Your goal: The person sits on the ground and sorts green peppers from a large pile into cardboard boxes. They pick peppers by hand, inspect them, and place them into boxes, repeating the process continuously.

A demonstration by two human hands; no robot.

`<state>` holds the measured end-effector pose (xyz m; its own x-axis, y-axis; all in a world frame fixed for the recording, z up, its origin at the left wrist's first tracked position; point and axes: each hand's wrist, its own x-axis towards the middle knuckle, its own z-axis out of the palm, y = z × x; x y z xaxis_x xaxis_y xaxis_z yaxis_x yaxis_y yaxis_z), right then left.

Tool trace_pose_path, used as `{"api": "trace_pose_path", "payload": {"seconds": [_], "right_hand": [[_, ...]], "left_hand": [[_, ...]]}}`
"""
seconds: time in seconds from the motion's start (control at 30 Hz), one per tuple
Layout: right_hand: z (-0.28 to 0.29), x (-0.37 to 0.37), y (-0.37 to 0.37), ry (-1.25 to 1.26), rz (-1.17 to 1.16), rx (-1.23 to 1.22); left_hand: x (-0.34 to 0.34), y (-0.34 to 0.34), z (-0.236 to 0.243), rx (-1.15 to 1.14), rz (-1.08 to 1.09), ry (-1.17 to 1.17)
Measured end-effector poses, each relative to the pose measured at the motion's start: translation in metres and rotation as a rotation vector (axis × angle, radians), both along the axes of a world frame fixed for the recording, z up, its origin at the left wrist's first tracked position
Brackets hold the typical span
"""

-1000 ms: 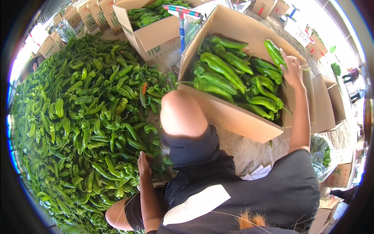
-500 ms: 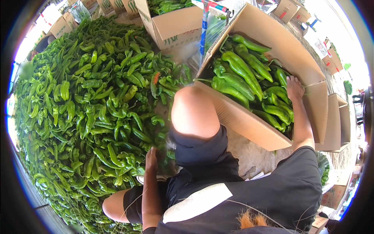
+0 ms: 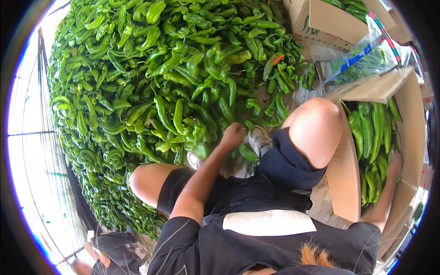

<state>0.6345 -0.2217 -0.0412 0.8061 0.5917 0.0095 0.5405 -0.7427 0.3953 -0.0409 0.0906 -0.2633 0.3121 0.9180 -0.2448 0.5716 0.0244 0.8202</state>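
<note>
My left hand (image 3: 234, 134) is at the near edge of a big heap of long green peppers (image 3: 178, 64), above my shoe (image 3: 260, 138). Its fingers look curled in, and what they grip, if anything, is hidden. One loose green pepper (image 3: 249, 153) lies just below that hand. On my right, a cardboard box (image 3: 343, 176) holds green peppers (image 3: 366, 128) laid lengthwise in rows. My right hand (image 3: 394, 165) reaches inside, with fingers stretched out along the peppers beside the far wall. Nothing shows in its grasp.
Another open carton (image 3: 325, 25) of peppers stands at the far right, near a blue-taped pole (image 3: 350, 63) and clear plastic. A reddish pepper (image 3: 278, 59) lies by the heap's edge. My bent knee (image 3: 316, 123) is against the box. Another person (image 3: 117, 252) is at lower left.
My view has swung left, so the heap and box appear farther right. My left hand has reached forward to the heap's edge. My right hand stays in the box.
</note>
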Motion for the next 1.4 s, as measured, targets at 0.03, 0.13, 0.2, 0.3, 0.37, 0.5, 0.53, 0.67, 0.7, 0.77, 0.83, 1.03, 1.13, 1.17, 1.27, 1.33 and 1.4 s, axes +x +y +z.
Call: {"api": "trace_pose_path", "payload": {"seconds": [0.03, 0.13, 0.2, 0.3, 0.37, 0.5, 0.53, 0.67, 0.7, 0.77, 0.83, 1.03, 1.13, 1.17, 1.27, 1.33, 1.4], "right_hand": [[-0.004, 0.004, 0.0, 0.003, 0.024, 0.026], [-0.006, 0.008, 0.016, 0.097, -0.084, -0.054], [-0.007, 0.01, 0.009, 0.0, -0.076, 0.03], [-0.012, -0.004, 0.006, -0.327, 0.171, 0.294], [-0.007, -0.076, 0.05, -0.443, 0.315, 0.308], [0.028, -0.183, 0.078, -0.396, 0.487, 0.619], [0.042, -0.212, 0.092, -0.377, 0.522, 0.671], [0.077, -0.325, 0.149, -0.197, 0.792, 0.821], [0.082, -0.343, 0.16, -0.11, 0.901, 0.797], [0.088, -0.376, 0.188, 0.083, 1.007, 0.763], [0.078, -0.392, 0.229, 0.401, 0.946, 0.882], [-0.09, -0.38, 0.356, 1.342, 0.492, 0.819], [-0.246, -0.367, 0.35, 0.869, 0.242, 0.335], [-0.25, -0.383, 0.35, 0.793, 0.219, 0.235], [-0.264, -0.4, 0.322, 0.816, 0.073, -0.15], [-0.312, -0.388, 0.305, 0.853, 0.027, -0.084], [-0.252, -0.419, 0.316, 1.179, -0.102, 0.389]], "left_hand": [[0.004, 0.003, 0.001, -0.002, -0.042, 0.033], [0.018, 0.018, 0.026, -0.031, -0.16, 0.252], [0.029, 0.031, 0.046, 0.33, -0.274, 0.538], [0.03, 0.061, 0.034, 0.414, -0.294, 0.859], [0.009, 0.068, 0.018, 0.305, -0.104, 0.932], [0.008, 0.078, 0.008, -0.181, -0.053, 0.765], [0.005, 0.074, 0.001, -0.116, 0.016, 0.707], [-0.007, 0.061, -0.03, 0.103, 0.163, 0.52], [-0.009, 0.061, -0.032, 0.095, 0.179, 0.481], [-0.016, 0.061, -0.038, 0.08, 0.223, 0.402], [-0.023, 0.057, -0.04, 0.049, 0.243, 0.244], [-0.053, 0.025, -0.019, -0.04, 0.354, -0.189], [-0.063, 0.015, 0.038, -0.13, 0.377, -0.167], [-0.082, 0.004, 0.029, -0.209, 0.532, -0.247], [-0.088, -0.008, 0.064, -0.149, 0.509, -0.313], [-0.1, -0.008, 0.069, -0.116, 0.478, -0.265], [-0.114, -0.01, 0.066, -0.089, 0.58, -0.321]]}}
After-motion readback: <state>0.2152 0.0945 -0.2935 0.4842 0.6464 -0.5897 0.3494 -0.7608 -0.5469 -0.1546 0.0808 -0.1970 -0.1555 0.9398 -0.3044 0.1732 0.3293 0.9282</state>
